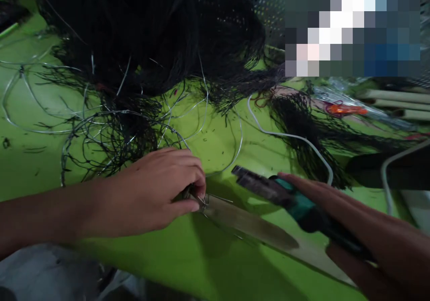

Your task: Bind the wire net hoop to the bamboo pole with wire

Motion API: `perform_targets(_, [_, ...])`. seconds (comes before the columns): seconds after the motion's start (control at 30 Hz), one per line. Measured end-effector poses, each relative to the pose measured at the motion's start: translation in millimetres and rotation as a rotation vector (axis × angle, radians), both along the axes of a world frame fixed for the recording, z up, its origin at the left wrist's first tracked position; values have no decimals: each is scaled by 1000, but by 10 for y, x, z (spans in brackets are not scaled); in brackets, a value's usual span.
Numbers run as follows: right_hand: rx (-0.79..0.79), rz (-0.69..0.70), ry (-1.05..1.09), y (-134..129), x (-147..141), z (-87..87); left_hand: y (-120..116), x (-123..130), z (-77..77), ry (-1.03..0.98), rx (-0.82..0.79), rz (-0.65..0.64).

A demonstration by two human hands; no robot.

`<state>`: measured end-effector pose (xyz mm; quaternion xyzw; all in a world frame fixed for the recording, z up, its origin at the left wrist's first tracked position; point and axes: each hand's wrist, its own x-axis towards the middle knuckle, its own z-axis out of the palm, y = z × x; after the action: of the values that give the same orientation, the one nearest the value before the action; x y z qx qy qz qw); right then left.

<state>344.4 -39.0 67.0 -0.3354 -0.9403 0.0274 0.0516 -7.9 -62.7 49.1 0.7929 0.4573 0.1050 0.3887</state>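
Observation:
My left hand (161,191) is closed, thumb and fingers pinching thin wire (205,200) at the near end of a flat, pale strip (251,222). Loose wire ends stick out beside the fingertips. What lies inside the fist is hidden. In my right hand (376,234) is a pair of pliers (292,200) with green and black handles. Their dark jaws point left, above the strip and apart from the wire; blur hides whether they touch each other. Black netting (131,135) with a wire-edged loop lies just beyond my left hand.
A big heap of black net (141,27) covers the back of the green table (161,265). Loose silvery wires curl around it. A grey cord (285,134), an orange item (347,109), clear plastic (336,95) and pale tubes (396,104) lie at right.

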Motion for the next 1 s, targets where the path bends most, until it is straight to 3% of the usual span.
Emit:
perform_targets(0.13, [130,191,-116,5,-49,-100,-32,0,-13,-48,26,1])
perform_targets(0.43, [260,285,-171,91,-340,-126,-94,-13,-73,-97,48,38])
perform_targets(1.0, [296,257,-196,111,-487,-132,-120,-114,-98,-21,137,38])
